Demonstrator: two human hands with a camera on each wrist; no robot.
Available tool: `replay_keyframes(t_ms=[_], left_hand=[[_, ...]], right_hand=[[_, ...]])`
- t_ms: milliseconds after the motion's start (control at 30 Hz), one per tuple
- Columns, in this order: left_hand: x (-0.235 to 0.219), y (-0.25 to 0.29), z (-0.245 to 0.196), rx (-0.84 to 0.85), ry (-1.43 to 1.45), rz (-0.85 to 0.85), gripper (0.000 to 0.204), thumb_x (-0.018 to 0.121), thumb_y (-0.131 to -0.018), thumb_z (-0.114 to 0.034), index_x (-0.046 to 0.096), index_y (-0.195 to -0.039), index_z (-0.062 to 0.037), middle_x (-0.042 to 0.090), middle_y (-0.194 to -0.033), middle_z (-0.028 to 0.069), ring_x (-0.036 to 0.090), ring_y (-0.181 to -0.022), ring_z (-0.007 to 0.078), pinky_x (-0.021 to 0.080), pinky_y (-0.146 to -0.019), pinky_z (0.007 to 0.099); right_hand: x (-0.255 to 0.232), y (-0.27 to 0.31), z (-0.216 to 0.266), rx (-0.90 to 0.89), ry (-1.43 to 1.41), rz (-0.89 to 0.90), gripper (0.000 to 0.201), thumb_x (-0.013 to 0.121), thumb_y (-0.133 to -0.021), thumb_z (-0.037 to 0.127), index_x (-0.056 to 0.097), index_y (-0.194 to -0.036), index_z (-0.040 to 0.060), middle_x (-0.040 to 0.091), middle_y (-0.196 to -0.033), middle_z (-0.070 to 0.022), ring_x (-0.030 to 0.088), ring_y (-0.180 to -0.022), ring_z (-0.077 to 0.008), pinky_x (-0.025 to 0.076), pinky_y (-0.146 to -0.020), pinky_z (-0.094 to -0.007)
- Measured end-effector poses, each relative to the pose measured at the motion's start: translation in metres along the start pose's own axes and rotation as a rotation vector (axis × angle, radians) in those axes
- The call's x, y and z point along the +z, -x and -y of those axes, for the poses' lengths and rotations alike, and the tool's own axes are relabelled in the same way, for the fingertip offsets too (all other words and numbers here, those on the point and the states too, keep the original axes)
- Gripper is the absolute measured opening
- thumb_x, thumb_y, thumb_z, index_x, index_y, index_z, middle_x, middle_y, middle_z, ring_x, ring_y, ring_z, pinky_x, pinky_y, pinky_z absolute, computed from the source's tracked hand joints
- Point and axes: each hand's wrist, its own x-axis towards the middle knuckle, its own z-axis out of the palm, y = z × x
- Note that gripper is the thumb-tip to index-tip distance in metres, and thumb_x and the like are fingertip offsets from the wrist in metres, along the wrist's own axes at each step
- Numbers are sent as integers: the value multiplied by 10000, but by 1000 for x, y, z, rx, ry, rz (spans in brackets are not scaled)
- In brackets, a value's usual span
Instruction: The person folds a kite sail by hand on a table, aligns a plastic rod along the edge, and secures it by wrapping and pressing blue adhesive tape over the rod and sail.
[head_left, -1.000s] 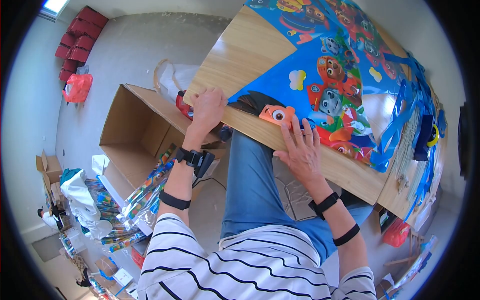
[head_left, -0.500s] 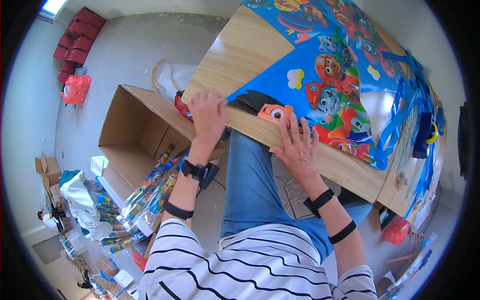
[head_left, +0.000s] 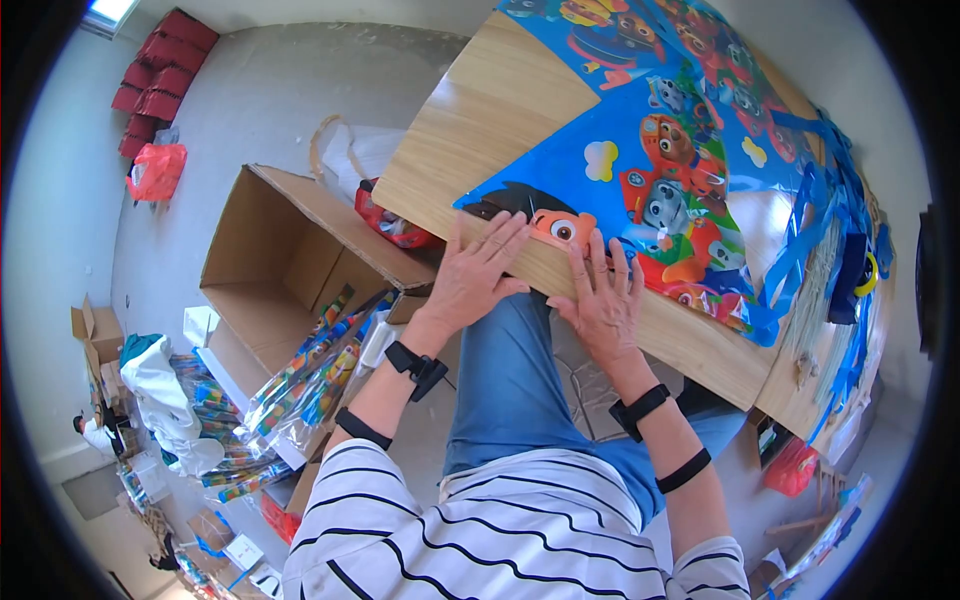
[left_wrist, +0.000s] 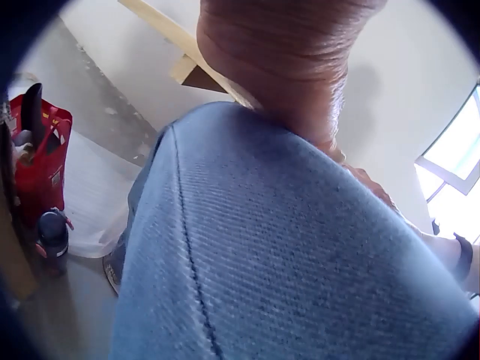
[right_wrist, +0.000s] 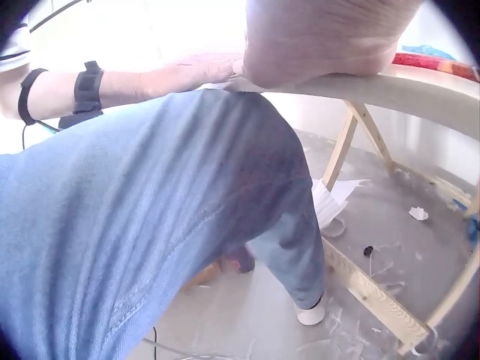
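Both hands flat on the near edge of the tabletop point(head_left: 480, 110), fingers straight and spread, gripping nothing. Left hand point(head_left: 478, 268) lies across the pointed near-left corner of the cartoon kite point(head_left: 640, 150), fingertips over the dark hair print. Right hand point(head_left: 605, 300) sits just beside it, fingertips touching the orange face patch point(head_left: 563, 228) at the kite's edge. Judged: flat palms pin the thin sheet so the corner stays smooth against the wood and does not slide off the edge.

Kite spreads from that corner toward the far right, covering most of the tabletop. Blue ribbon tails point(head_left: 800, 220) bunch at its right side, near a bundle of thin sticks point(head_left: 815, 290).

Person is seated, blue jeans point(head_left: 500, 370) under the table edge; both wrist views show mostly denim and the underside of the table.

On the floor to the left: an open cardboard box point(head_left: 270, 270), packaged kites point(head_left: 300, 385) leaning against it, a red bag point(head_left: 385, 222) by the table leg.
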Motion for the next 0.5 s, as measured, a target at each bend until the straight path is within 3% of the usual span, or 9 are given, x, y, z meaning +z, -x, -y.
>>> replay_keyframes(t_ms=[200,300,400,433,500], left_hand=[[-1,13,20,-171,-116,-125,752,679,-942,-450,464,-1586,-127,452,-1651,78,397,-1537,283,134,-1261,641],[-1,8,17,-271,-157,-319,622,695,-962,-296,529,-1530,-102,513,-1592,117,464,-1472,337,229,-1245,601],[-5,-14,-13,-157,90,-281,499,702,-933,-130,615,-1419,-64,595,-1483,148,536,-1374,360,371,-1174,535],[-3,-26,-22,-93,133,-327,392,707,-900,-53,684,-1292,-40,652,-1360,149,586,-1271,359,459,-1084,478],[2,-37,-24,-90,135,-299,351,710,-899,-53,705,-1250,-37,658,-1316,146,588,-1247,365,465,-1069,480]], right_hand=[[0,3,0,12,-18,-6,876,624,-922,651,412,-1628,178,381,-1673,-137,319,-1525,-376,208,-1234,-605],[4,4,0,13,-39,-34,834,605,-944,641,432,-1614,175,381,-1674,-134,321,-1529,-376,205,-1237,-605],[5,4,-1,20,-40,-42,830,587,-948,658,442,-1607,174,379,-1678,-130,324,-1532,-375,203,-1237,-610],[3,5,-1,23,-77,-63,796,647,-943,583,456,-1591,162,408,-1653,-127,371,-1492,-373,240,-1225,-604],[-7,3,-4,23,-150,-77,765,703,-926,490,485,-1559,122,446,-1615,-126,406,-1451,-366,278,-1211,-588]])
